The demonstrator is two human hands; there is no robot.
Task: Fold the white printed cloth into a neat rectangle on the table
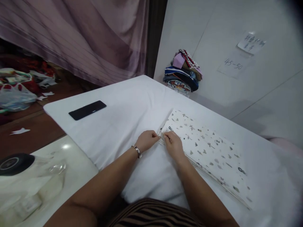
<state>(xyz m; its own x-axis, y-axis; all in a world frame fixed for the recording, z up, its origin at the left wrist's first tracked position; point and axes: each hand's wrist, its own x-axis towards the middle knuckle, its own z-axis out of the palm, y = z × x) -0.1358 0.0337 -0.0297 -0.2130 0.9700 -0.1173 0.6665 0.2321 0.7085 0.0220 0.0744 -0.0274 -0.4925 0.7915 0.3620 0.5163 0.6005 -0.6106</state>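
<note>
A stack of folded white cloth printed with small leaves and dragonflies lies on the white-covered board, to the right of centre. At its near left corner, my right hand pinches the layered cloth edge between thumb and fingers. My left hand, with a bracelet on the wrist, is closed in a pinch right beside the same corner. Its fingertips touch or nearly touch the cloth edge; what they hold is too small to make out.
A black phone lies on the white board at the left. Folded clothes are piled by the wall. A lower table at the left bears a dark round-topped object. A plastic bag sits on the floor beyond.
</note>
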